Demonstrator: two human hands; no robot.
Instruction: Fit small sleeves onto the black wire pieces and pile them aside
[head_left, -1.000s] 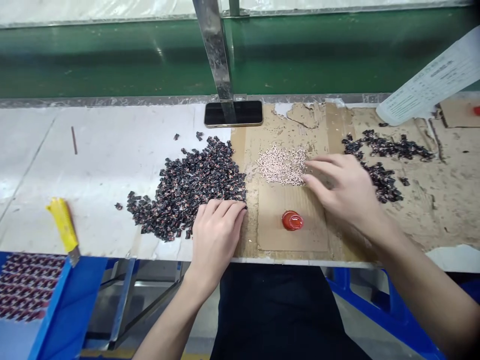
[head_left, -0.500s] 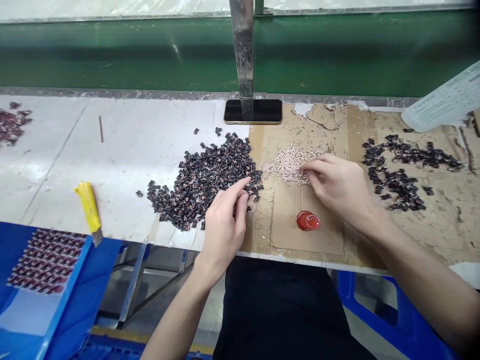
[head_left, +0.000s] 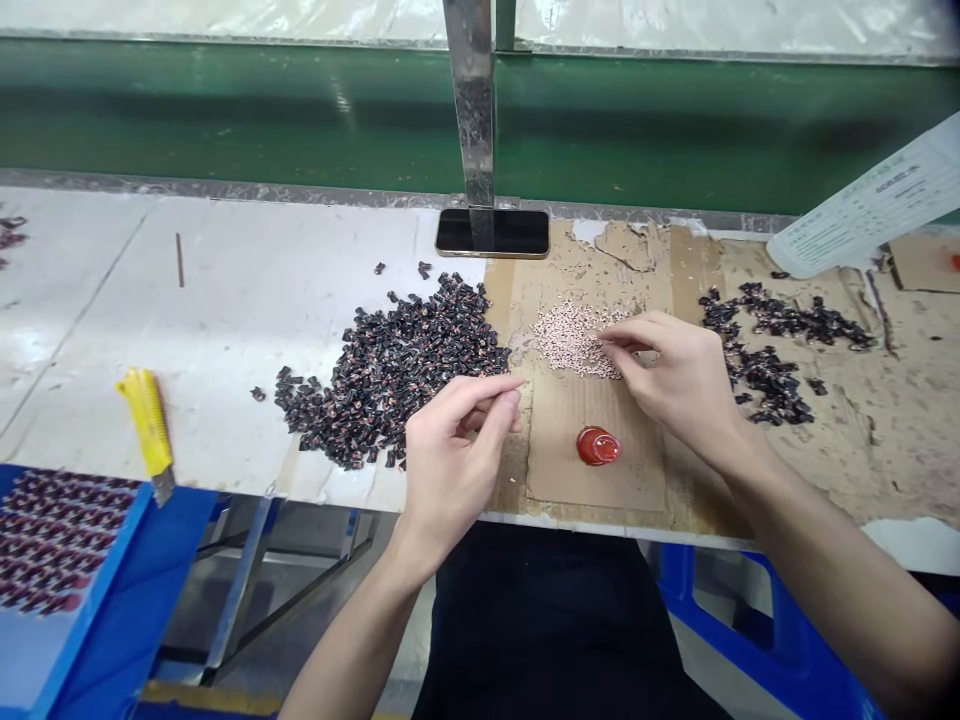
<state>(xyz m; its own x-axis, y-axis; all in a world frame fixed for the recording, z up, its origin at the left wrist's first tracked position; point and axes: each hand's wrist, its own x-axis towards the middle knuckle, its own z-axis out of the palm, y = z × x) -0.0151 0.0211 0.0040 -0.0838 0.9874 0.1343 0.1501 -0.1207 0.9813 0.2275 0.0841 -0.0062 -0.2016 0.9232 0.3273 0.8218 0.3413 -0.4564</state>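
Note:
My left hand (head_left: pixel 454 450) hovers just off the right edge of a big pile of small dark parts (head_left: pixel 397 360), thumb and forefinger pinched together; whether a part sits between them is hidden. My right hand (head_left: pixel 679 375) rests on the cardboard sheet (head_left: pixel 600 485), its thumb and forefinger pinching at the right edge of a small heap of tiny pale pieces (head_left: pixel 566 335). Between my two hands, a red glossy blob (head_left: pixel 598 446) lies on the cardboard.
A second scatter of dark parts (head_left: pixel 757 350) lies right of my right hand. A black phone (head_left: pixel 493 232) lies at the foot of a metal post (head_left: pixel 472 100). A yellow utility knife (head_left: pixel 148 425) and a blue tray of parts (head_left: pixel 52 540) are at the left, a printed sheet (head_left: pixel 870 210) at the far right.
My left hand has lifted off the dark pile and drawn back with fingers pinched. My right hand's fingers closed at the pale heap's edge. The view shifted slightly.

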